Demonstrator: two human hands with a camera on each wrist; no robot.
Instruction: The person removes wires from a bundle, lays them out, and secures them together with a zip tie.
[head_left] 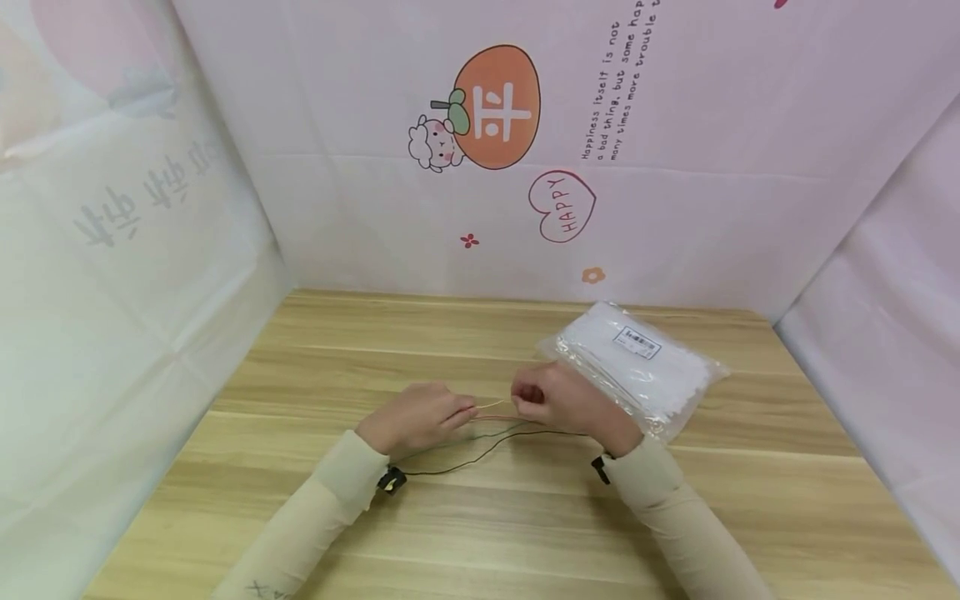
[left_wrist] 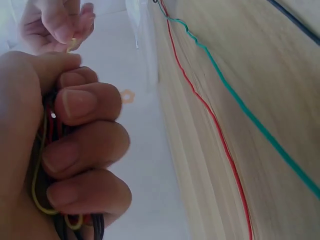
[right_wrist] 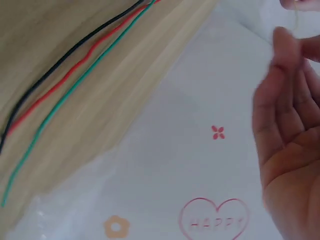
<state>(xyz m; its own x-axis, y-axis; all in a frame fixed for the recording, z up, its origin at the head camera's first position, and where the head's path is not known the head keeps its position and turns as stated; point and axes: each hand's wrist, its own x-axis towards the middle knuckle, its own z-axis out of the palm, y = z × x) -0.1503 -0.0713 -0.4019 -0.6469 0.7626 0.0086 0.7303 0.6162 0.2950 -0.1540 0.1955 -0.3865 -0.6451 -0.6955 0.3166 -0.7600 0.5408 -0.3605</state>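
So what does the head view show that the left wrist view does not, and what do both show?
Only the head view shows the clear plastic bag of white items, both sleeves and the cartoon wall print. Only the left wrist view shows the left hand gripping a bundle of wire ends, yellow, red and dark, in curled fingers. Both show the right hand pinching a yellow wire, and the red wire and green wire lying on the wooden table.
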